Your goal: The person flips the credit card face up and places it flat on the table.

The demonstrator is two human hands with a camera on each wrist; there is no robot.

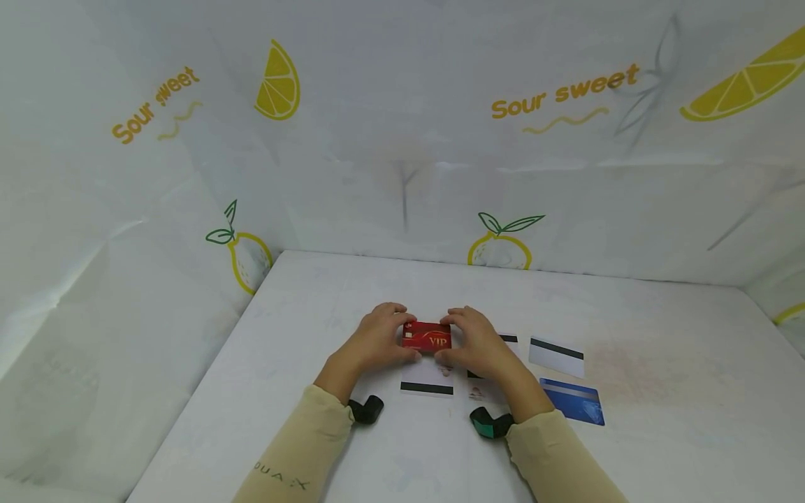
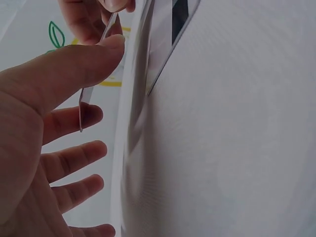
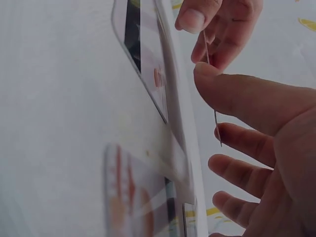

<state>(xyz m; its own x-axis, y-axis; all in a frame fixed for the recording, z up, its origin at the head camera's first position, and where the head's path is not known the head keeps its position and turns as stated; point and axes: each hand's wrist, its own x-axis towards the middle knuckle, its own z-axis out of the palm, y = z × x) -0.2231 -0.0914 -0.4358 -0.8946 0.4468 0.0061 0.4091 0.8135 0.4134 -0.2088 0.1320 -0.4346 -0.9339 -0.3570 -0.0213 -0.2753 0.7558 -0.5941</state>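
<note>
**A:** Panel 1, head view. I read the step in hand as a two-handed lift: the red VIP card (image 1: 427,337) is held just above the white table (image 1: 660,328), its printed face toward the camera. My left hand (image 1: 377,339) pinches its left short edge, thumb against fingers; my right hand (image 1: 476,342) pinches the right short edge the same way. Neither hand is spread flat or pressed to the other; the card sits between them.

**B:** And its orientation?

**A:** The long axis runs left to right, from one hand to the other, and the lettering reads upright. In the left wrist view the red VIP card (image 2: 94,81) shows edge-on as a thin strip under the thumb.

**B:** What lies around it?

**A:** Taking the red card as landmark: just nearer me, a white card with a black stripe (image 1: 427,381); to the right of that one, a card partly under my right hand, its face unreadable; farther right, a white striped card (image 1: 556,357); right and nearer, a blue card (image 1: 574,401).

**B:** Next move?

**A:** My judgement: keep both pinches even and the card level, and set it down away from its neighbours.
</note>
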